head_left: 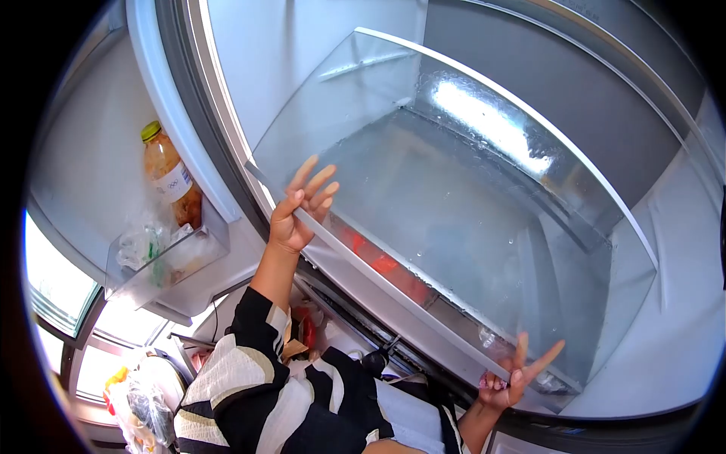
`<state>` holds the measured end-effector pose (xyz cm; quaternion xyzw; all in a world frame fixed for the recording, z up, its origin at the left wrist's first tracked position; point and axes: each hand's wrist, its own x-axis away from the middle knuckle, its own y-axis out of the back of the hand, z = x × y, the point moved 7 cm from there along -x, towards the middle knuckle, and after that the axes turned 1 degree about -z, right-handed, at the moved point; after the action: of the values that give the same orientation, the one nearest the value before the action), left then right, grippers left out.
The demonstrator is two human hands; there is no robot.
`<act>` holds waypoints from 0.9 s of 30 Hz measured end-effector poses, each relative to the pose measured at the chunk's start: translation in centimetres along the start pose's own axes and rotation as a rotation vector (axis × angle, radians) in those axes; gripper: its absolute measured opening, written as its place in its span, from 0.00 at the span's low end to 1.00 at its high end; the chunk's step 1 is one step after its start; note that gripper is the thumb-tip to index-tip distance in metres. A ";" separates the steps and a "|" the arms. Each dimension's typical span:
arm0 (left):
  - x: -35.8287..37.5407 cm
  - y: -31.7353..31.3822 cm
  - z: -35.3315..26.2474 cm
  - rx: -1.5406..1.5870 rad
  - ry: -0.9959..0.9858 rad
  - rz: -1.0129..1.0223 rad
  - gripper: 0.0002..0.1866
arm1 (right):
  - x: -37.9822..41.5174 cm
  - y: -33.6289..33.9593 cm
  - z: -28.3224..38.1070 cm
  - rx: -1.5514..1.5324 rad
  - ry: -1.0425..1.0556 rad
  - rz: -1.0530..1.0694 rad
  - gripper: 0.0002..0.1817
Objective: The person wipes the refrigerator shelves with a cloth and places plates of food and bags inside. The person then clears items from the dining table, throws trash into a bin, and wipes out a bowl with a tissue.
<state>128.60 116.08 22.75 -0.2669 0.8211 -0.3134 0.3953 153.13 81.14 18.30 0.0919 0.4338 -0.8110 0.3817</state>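
Clear plastic, wet and beaded with droplets, makes up the drawer (469,219) that both hands hold at the open refrigerator. It is a wide, shallow bin, tilted in the view, with its long axis running from the left hand (291,219) down and across to the right hand (508,382). Its front rim lies along that line, and the body of the bin stretches away from the hands into the refrigerator cavity.

The left hand grips the rim at one end. The thumb hooks the near side, and the fingers (318,185) are spread apart and laid against the clear wall. The right hand meets the rim at the opposite end. Its lower fingers curl under the edge, while two others stick out straight and apart. So each hand takes one end, neither closer to the middle, and the drawer lies beyond and above both.

Something red (378,265) shows through the plastic just under the rim; what it is cannot be told. The striped black-and-white sleeve (249,363) covers the left arm. To the left, the open door's shelf (174,261) carries a jar (170,178) with a yellow-green lid and some bagged items (140,246). Bright windows (53,280) show beyond the door.
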 end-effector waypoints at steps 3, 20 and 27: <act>0.2 -0.2 0.0 -0.001 -0.013 -0.004 0.37 | -0.1 0.3 0.1 -0.045 -0.003 0.004 0.48; -1.0 -1.6 -1.8 -0.022 -0.056 0.066 0.38 | -0.5 1.0 -1.0 -0.133 -0.008 -0.029 0.50; -0.6 -0.5 -2.4 -0.114 -0.074 -0.022 0.41 | 0.4 -0.2 -0.9 -0.161 -0.018 -0.061 0.50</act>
<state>127.07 116.93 24.57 -0.3094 0.8195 -0.2601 0.4063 152.54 81.69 17.70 0.0402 0.4969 -0.7854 0.3668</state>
